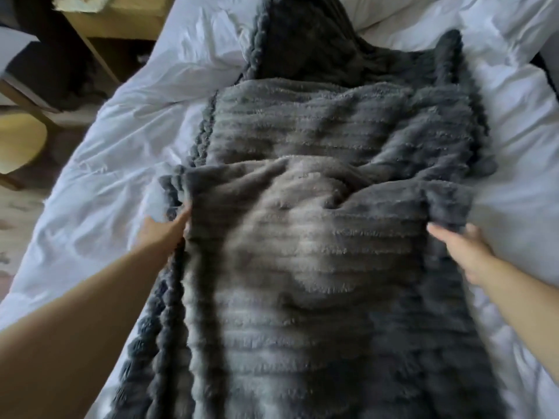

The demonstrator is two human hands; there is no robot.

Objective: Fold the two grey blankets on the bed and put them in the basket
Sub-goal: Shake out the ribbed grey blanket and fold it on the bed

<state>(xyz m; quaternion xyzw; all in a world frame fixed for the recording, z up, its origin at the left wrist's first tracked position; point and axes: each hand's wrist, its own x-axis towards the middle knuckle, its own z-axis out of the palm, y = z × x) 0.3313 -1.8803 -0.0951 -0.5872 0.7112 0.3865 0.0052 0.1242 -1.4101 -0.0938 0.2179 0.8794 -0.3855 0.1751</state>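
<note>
Both forearms are reaching along the grey blanket [302, 252], my left hand [165, 231] and right hand [462, 252] gripping its side edges, fingertips hiding in blurred pile.

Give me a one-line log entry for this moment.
stage: folding on bed | left hand: grips grey blanket left edge | right hand: at right edge, grip unclear | white duvet underneath | basket: not in view
</note>
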